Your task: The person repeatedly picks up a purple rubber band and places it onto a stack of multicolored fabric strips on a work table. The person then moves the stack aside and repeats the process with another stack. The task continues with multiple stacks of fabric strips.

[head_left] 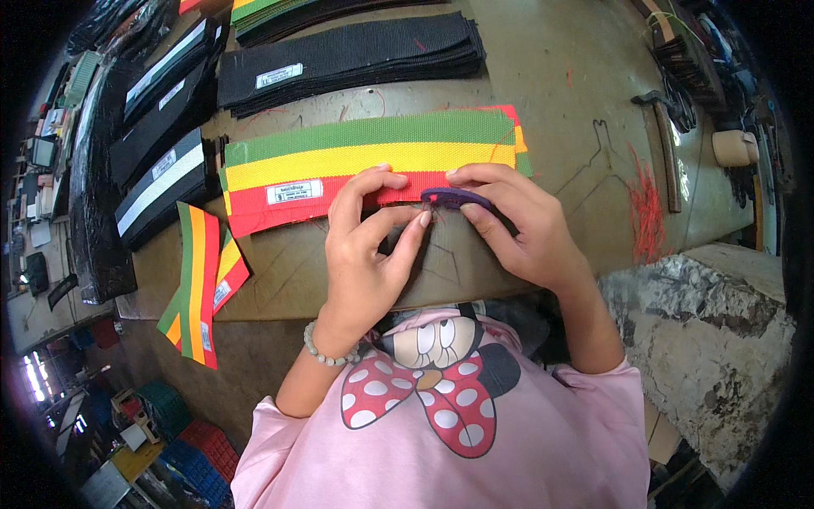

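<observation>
A stack of green, yellow and red striped webbing strips (373, 153) lies across the table in front of me, with a white label on the red stripe. My left hand (373, 229) is at its near edge, some fingers touching the red stripe. Its thumb and forefinger are pinched together; what is between them is too small to tell. My right hand (521, 220) grips a small dark purple tool (462, 198) that looks like thread snips. The tool's left end meets the red edge beside my left fingertips, where loose red threads show.
Black webbing stacks (356, 64) lie beyond the striped one, and black-and-white strips (161, 191) to the left. Crossed striped pieces (199, 280) overhang the table's near left edge. A bunch of red threads (649, 212) hangs at the right, above a rough pale block (704, 339).
</observation>
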A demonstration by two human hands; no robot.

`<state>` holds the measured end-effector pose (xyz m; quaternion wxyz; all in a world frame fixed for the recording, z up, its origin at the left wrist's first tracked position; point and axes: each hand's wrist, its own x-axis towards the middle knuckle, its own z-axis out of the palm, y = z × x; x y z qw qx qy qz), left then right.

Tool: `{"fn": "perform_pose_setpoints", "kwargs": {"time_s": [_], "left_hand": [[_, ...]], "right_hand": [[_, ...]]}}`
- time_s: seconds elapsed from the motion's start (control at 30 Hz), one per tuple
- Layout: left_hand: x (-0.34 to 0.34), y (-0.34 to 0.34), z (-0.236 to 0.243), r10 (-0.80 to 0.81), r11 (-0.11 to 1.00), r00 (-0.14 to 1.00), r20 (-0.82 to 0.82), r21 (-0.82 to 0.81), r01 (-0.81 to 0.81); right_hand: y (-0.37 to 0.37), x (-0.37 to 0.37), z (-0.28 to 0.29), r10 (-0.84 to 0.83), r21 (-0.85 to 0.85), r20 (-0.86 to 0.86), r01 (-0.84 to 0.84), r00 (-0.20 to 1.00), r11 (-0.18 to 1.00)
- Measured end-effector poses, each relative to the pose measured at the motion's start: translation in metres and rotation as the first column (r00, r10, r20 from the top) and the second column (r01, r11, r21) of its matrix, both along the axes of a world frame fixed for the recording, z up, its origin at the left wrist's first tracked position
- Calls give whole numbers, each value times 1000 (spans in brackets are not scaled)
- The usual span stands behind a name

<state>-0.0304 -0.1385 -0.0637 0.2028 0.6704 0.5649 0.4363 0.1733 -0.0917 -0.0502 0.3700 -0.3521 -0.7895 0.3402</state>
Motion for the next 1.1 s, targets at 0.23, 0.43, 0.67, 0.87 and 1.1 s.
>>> {"fn": "perform_pose_setpoints", "kwargs": {"time_s": [0.23,0.43,0.67,0.87,1.1], "left_hand": [[0,-1,-1,-16,1000,1000,-25,10,16],[-4,-2,-2,-29,998,1000,-12,50,30],[-12,-28,3,-6,993,1000,9,116,5],[-28,-30,15,240,955,950,200,-225,-193],[-5,-2,-3,120,991,981,-151,85,-108]], "right_hand": [[-3,-2,-4,-13,20,18,13,1000,1000],[-2,-3,-5,-5,62,42,3,999,998],[-2,-3,8,-84,-17,9,84,996,996],[-12,-28,14,-285,-24,-112,284,952,958],[-12,-47,6,-282,-143,-215,256,935,956]]}}
